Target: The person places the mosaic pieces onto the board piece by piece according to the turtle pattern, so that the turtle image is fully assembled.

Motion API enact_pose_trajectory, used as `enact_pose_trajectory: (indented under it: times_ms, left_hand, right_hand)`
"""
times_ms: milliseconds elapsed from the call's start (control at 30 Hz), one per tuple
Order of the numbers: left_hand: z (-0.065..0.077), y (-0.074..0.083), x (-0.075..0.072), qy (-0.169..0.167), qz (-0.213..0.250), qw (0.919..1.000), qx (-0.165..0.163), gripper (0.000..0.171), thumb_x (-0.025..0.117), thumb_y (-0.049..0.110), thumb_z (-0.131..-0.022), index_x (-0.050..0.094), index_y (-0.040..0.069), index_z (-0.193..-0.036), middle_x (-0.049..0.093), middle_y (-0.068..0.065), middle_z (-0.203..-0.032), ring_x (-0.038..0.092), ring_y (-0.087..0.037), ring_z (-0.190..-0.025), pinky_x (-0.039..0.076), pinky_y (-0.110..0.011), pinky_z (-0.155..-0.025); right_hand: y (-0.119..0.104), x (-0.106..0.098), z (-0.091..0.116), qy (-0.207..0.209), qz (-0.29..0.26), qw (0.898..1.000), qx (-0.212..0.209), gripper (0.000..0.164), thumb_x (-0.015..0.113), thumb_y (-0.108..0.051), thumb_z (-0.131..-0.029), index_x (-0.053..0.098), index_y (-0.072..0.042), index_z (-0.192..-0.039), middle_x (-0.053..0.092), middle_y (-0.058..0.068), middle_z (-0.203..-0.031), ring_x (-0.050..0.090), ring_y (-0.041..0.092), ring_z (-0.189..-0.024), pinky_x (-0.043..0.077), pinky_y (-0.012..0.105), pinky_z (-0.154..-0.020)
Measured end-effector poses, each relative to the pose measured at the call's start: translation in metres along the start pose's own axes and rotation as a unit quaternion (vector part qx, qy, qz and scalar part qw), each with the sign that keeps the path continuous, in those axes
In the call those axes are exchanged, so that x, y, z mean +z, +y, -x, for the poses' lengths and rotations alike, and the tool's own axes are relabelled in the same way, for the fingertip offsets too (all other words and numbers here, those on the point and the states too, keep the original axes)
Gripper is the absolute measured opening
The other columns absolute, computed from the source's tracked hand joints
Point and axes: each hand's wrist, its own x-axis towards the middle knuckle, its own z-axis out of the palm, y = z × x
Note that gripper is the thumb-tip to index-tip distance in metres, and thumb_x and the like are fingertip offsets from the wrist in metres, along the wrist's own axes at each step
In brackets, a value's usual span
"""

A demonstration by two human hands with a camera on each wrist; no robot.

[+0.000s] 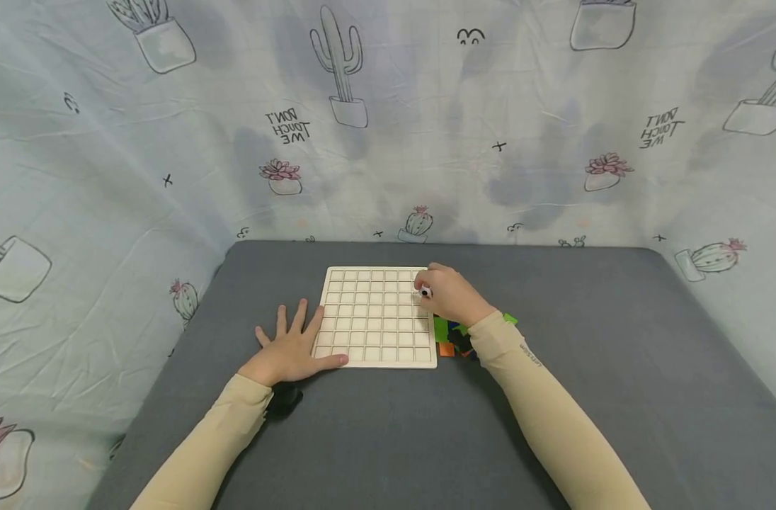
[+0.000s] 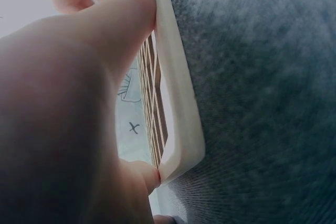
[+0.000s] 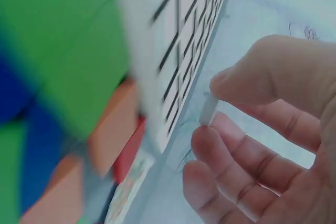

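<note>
A pale wooden grid board (image 1: 375,366) with raised square cells lies on the grey table. My left hand (image 1: 289,354) rests at its left edge with fingers spread, thumb over the near left corner. In the left wrist view that thumb (image 2: 126,17) presses along the board's rim (image 2: 176,103). Over the board's far right part, my right hand (image 1: 454,294) pinches a small white piece (image 1: 425,291) with a black mark. Edge-on in the right wrist view, the white piece (image 3: 209,110) looks thin, between thumb and fingertips.
Right of the board, partly under my right forearm, lies a pile of coloured flat pieces: green pieces (image 1: 441,329), an orange piece (image 1: 447,350), blue and red ones. A black wrist device (image 1: 284,401) sits under my left wrist. Behind the table hangs a cactus-print cloth (image 1: 388,142).
</note>
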Motion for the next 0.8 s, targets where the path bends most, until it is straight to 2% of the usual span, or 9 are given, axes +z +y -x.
enact_pose_trajectory:
  times_ms: [167,400,800]
  left_hand:
    - [-0.001,0.001,0.0,-0.002,-0.003,1.0,-0.005,0.12,0.056,0.086,-0.085,0.009,0.015,-0.169,-0.006,-0.025,-0.174,-0.013,-0.06,-0.154,-0.003,-0.093,-0.102]
    - [-0.001,0.001,0.0,-0.003,-0.008,0.9999,-0.009,0.119,0.055,0.086,-0.085,0.008,0.016,-0.17,-0.006,-0.024,-0.174,-0.013,-0.059,-0.154,-0.002,-0.093,-0.102]
    - [0.0,0.002,0.001,-0.007,-0.012,0.9998,-0.012,0.12,0.055,0.087,-0.085,0.007,0.018,-0.17,-0.006,-0.023,-0.174,-0.013,-0.059,-0.154,-0.002,-0.093,-0.102]
  right_hand:
    - [-0.018,0.003,-0.02,-0.01,0.007,0.999,-0.03,0.013,0.071,-0.004,-0.095,0.073,-0.002,-0.108,0.066,0.012,-0.101,0.054,0.02,-0.08,0.049,0.033,-0.073]
    - [-0.042,0.016,-0.051,-0.034,-0.035,0.998,-0.049,0.019,0.067,-0.004,-0.098,0.073,-0.003,-0.116,0.067,0.011,-0.111,0.059,0.02,-0.088,0.052,0.034,-0.079]
    - [-0.068,0.039,-0.098,-0.039,-0.012,0.996,-0.076,0.018,0.068,-0.008,-0.099,0.072,-0.004,-0.116,0.069,0.011,-0.114,0.063,0.023,-0.093,0.054,0.036,-0.083]
